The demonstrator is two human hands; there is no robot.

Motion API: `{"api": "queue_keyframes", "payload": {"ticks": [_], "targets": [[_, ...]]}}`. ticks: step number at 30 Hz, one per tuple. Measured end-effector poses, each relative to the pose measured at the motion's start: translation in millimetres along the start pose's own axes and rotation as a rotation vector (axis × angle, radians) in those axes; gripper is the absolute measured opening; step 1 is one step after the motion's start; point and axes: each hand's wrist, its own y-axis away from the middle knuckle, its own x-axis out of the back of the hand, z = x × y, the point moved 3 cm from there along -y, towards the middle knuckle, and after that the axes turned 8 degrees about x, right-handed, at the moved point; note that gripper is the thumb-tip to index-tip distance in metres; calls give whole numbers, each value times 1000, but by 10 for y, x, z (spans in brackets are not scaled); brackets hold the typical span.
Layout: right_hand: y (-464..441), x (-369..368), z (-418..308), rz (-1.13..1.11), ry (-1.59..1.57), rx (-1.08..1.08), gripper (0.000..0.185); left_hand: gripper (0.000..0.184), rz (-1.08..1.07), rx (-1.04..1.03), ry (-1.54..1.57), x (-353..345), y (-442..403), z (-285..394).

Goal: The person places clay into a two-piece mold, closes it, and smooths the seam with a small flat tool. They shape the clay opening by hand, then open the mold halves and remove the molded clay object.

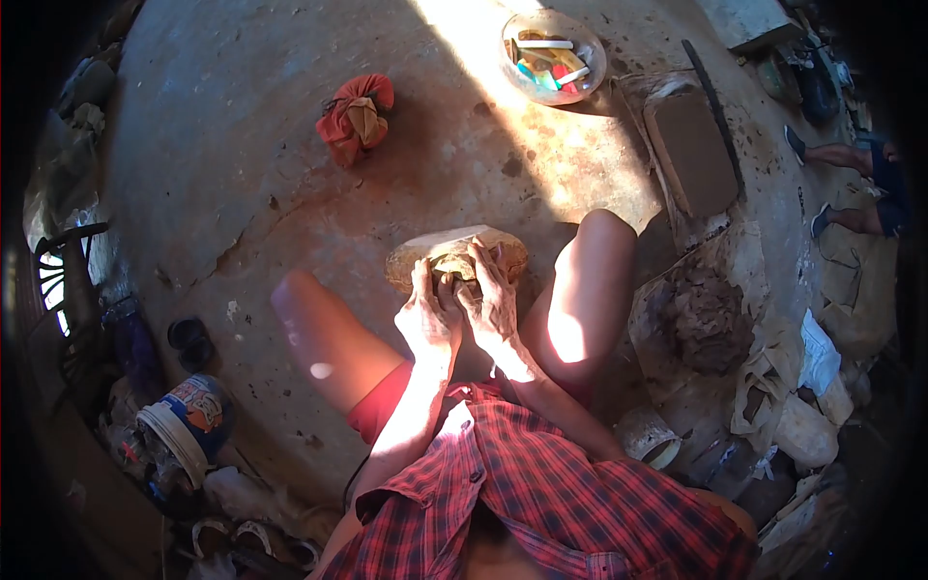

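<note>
Between my knees stands a round, pale-topped block or wheel (pixel 406 259) with a brown rim. At its near side sits a small yellowish-brown lump of clay (pixel 452 263). My left hand (pixel 428 317) reaches in from the left, its fingers curled against the lump. From the right, my right hand (pixel 491 302) presses on the lump too, fingers bent over it. Both thumbs come close together at the near side. The fingers partly cover the lump, so its full shape is hidden.
Ahead lies a bundled red cloth (pixel 356 118). A clear tub (pixel 506 60) holds several small tools. To the right are a brown clay slab (pixel 691 153), a dark clay heap (pixel 710 319) and another person's legs (pixel 843 158). A bucket (pixel 188 420) lies tipped at lower left.
</note>
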Motion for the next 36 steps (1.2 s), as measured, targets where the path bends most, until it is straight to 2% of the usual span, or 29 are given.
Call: {"api": "queue_keyframes", "payload": {"ticks": [9,14,17,19,20,24,27,29,33,36], "targets": [[-38,47,-59,-38,57,14,74,43,14,3,-14,-25,-41,5],[-48,42,-50,5,-117,25,75,44,8,16,-28,13,-51,39],[-30,18,-69,-9,-109,63,81,43,-38,52,3,10,-67,-34],[-13,18,-81,-13,12,92,87,43,42,-40,53,21,-79,-7],[1,-5,-60,-26,3,109,92,41,2,29,90,1,-51,-49],[8,1,-87,-35,-16,101,92,40,-20,56,140,18,-87,-78],[-5,33,-87,-77,-14,75,92,39,40,-26,158,22,-119,-105],[-13,19,-57,-101,-21,39,94,44,-59,40,174,24,-158,-164],[23,15,4,-96,23,66,96,49,-111,88,278,113,-229,-186],[-87,133,-15,-187,-119,-74,99,58,-270,47,199,277,-431,-203]]}}
